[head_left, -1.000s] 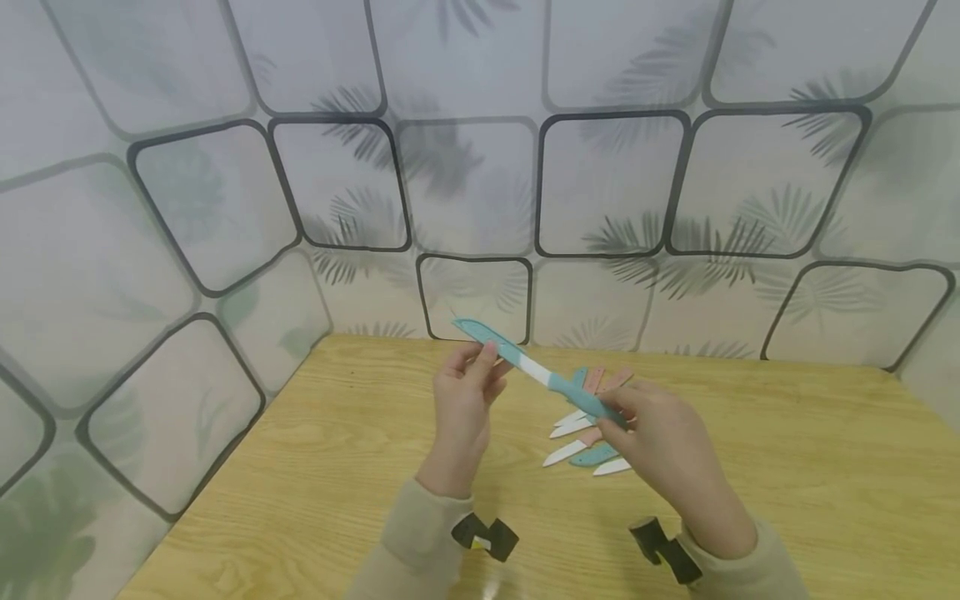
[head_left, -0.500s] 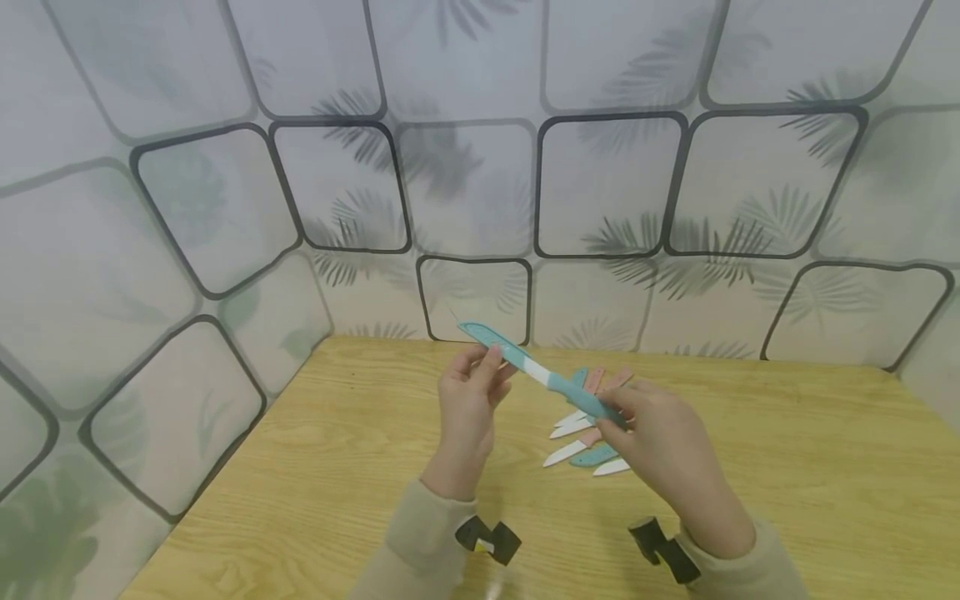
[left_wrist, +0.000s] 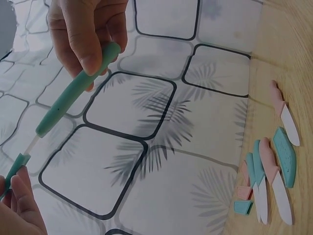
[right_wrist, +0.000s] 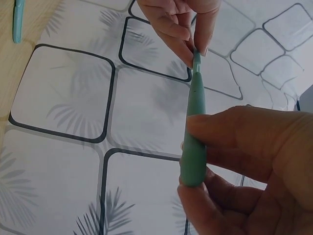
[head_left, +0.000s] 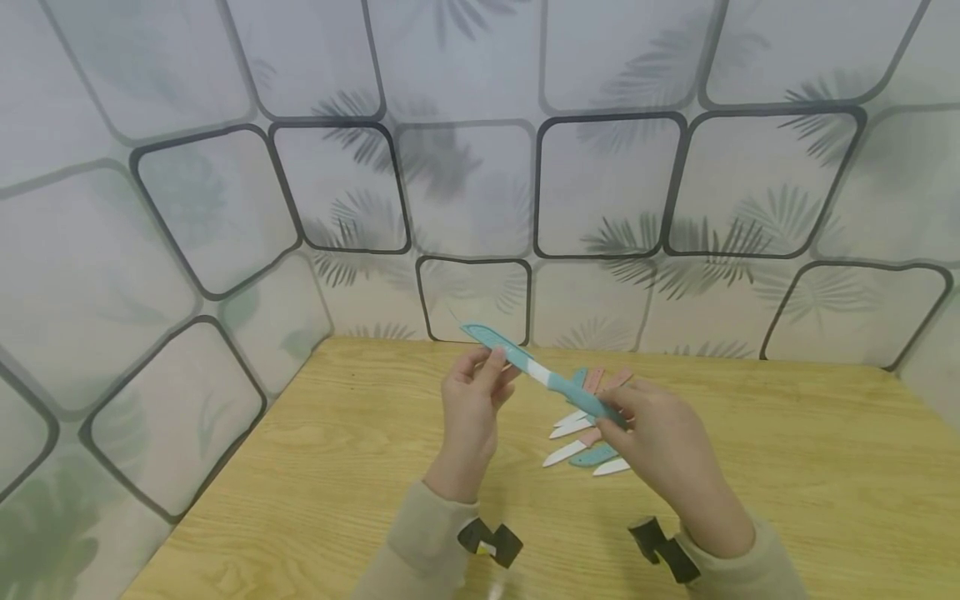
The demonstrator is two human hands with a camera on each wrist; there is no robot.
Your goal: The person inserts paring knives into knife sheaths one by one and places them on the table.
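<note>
A turquoise-handled knife (head_left: 576, 394) hangs above the table at a slant, its tip end up to the left. My right hand (head_left: 667, 437) pinches the rear of its handle between thumb and fingers. With thumb and fingertips, my left hand (head_left: 471, 404) holds a turquoise blade sheath (head_left: 483, 335) that covers the front of the blade. A short stretch of white blade (head_left: 537, 372) shows between sheath and handle. In the right wrist view, the handle (right_wrist: 196, 105) points straight toward the left hand (right_wrist: 181, 22).
Below the hands, several white-bladed knives lie on the wooden table (head_left: 337, 467), among them a pink-handled knife (left_wrist: 277, 183). A loose turquoise sheath (left_wrist: 285, 155) lies beside them. A patterned wall covering (head_left: 472, 183) rises behind the table and along its left side.
My left hand and the sheath have shifted slightly right and down toward the handle. Less white blade shows. The right hand and the knives on the table stay in place.
</note>
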